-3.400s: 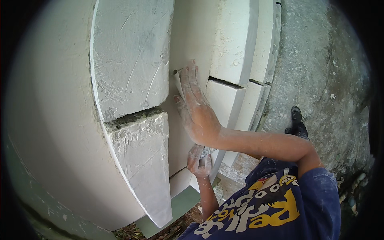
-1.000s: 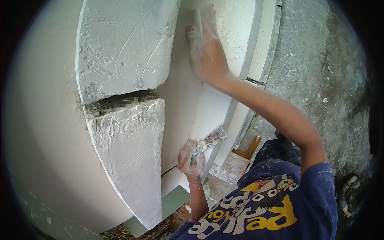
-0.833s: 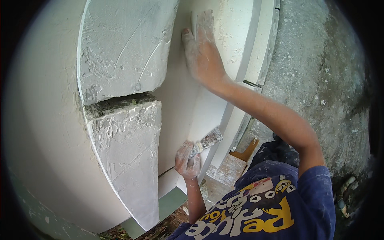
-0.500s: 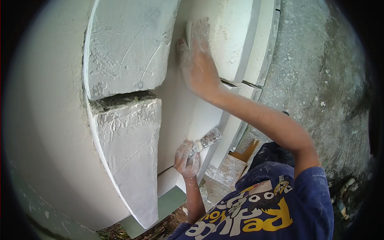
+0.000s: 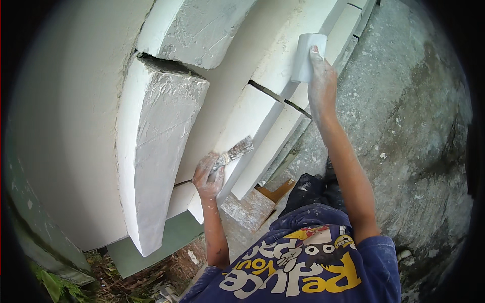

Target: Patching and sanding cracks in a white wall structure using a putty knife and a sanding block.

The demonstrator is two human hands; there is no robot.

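Right hand: the right hand (image 5: pixel 322 83) is reaching up and pressing a white block (image 5: pixel 306 56) flat against the wall (image 5: pixel 60 126); in the earlier pictures it was moving bare-palmed over the plaster further left, and no block could be made out under it.
Right fingers: they are wrapping narrowly around the block's right edge, one fingertip lying over its top corner; the block is sitting just left of and under the fingers.
Left hand: the left hand (image 5: pixel 208 174) is staying low, as it was a second ago, with the fingers closed round the handle of a putty knife (image 5: pixel 235 151).
Knife: its smeared blade is pointing up and right from the fingers, lying just beside the edge of a white moulding band (image 5: pixel 252 121); whether it is touching is hard to tell.
Change: the working spot is shifting from the recessed face beside the rough rib (image 5: pixel 151 146) to the outer bands up and right, beyond the dark joint (image 5: pixel 280 97) that is now showing just below the right fingers.
Meaning: judging from this, the hand-smoothing of the inner face is giving way to rubbing down the outer bands with the block, while the knife is being kept ready rather than used.
Around: grey ground (image 5: pixel 404 126) is lying right of the arm, and a wooden piece (image 5: pixel 273 192) is sitting below the left hand.
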